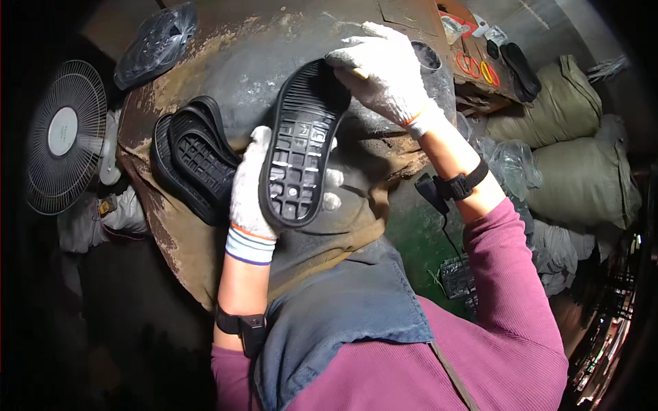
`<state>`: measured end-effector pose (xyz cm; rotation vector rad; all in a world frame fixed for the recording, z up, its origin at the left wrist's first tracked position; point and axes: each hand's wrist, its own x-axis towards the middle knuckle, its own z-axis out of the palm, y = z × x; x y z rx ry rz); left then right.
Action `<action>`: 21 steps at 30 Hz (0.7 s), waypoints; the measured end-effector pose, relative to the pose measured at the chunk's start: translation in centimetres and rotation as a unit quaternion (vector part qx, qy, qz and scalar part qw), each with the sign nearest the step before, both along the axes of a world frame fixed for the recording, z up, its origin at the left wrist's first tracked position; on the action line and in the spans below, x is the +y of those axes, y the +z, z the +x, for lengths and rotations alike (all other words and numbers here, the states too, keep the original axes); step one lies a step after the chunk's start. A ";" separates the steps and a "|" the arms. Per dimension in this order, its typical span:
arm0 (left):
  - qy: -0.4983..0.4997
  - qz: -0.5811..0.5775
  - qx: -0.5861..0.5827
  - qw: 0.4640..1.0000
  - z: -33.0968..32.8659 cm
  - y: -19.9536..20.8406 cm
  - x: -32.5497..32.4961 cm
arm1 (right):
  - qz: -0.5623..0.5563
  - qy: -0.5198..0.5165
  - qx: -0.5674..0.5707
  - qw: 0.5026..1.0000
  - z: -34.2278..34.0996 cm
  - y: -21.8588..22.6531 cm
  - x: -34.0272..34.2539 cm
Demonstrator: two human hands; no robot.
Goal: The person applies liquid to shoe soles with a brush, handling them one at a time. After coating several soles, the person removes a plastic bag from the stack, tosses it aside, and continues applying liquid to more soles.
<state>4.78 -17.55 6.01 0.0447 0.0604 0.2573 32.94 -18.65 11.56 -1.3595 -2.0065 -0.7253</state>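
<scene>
A black shoe sole (299,164) is held up in front of me, its gridded inner side facing me and its ribbed end pointing away. My left hand (252,185), in a white knit glove, wraps round the sole's near end from the left; some fingertips show past its right edge. At the far end, my gloved right hand (380,72) grips the sole's rim between thumb and fingers. Left of my left hand, more black soles (199,154) lie stacked on the worn work surface.
A fan (65,137) stands at the left. Wrapped plastic (156,44) lies at the far left of the worn table (236,68). Scissors (468,65) and a dark sole (521,72) rest on a shelf at the far right, beside green sacks (582,181). A round cup (426,56) sits near my right hand.
</scene>
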 end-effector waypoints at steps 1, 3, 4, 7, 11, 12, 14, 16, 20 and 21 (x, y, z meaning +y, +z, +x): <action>-0.007 -0.004 -0.012 1.000 0.1 -0.6 0.1 | 0.024 0.018 0.000 1.000 0.0 -0.1 0.6; 0.004 0.001 -0.028 1.000 -0.1 -1.9 0.0 | 0.051 0.024 0.012 0.998 -1.0 -0.8 0.1; 0.014 -0.006 -0.020 1.000 -0.1 -2.3 -0.1 | 0.042 -0.004 0.070 0.997 -1.4 -0.9 -0.5; 0.019 -0.026 -0.051 0.998 0.1 -2.9 -0.6 | 0.068 -0.075 0.173 0.980 -1.0 -3.6 -2.1; 0.024 -0.024 -0.061 0.998 0.5 -2.9 -1.4 | 0.025 -0.146 0.242 0.959 -2.6 -6.0 -2.0; 0.029 -0.025 -0.063 0.997 0.8 -2.8 -1.7 | 0.019 -0.119 0.269 0.955 -3.5 -6.2 -1.8; 0.030 -0.025 -0.058 0.998 0.7 -3.7 -1.6 | -0.038 -0.055 0.317 0.946 -5.7 -5.2 -1.4; 0.071 -0.010 -0.030 0.997 0.3 -4.2 -1.7 | -0.029 -0.008 0.338 0.941 -7.0 -5.2 -1.0; 0.082 -0.023 -0.059 0.995 -0.2 -4.0 -1.8 | -0.054 -0.027 0.508 0.859 -5.7 -5.6 -1.7; 0.065 -0.041 -0.065 0.995 0.6 -3.7 -1.9 | -0.043 -0.075 0.542 0.836 -4.7 -6.1 -1.7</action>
